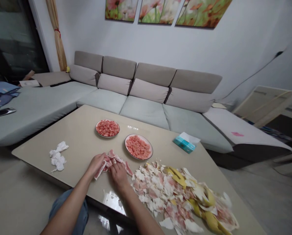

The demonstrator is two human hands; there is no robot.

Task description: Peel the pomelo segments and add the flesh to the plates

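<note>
Both hands are at a piece of pink pomelo (111, 157) with white pith, low over the near edge of the table. My left hand (98, 164) grips its left side, fingers closed. From the right, my right hand (119, 174) has its fingers bent onto the same piece, the fingertips partly hidden. Just beyond stands a plate of pink pomelo flesh (139, 147), and farther back to the left a second plate of redder flesh (108, 128). Beside my right forearm spreads a heap of white and pink peel scraps (158, 186), with yellow rind (209, 222) among them.
Crumpled white tissues (58, 156) lie on the left of the glossy table (72, 130). A blue tissue pack (186, 143) is at the right rear. An L-shaped grey sofa (146, 109) runs behind and along the left, with a phone (2, 112) on its left seat.
</note>
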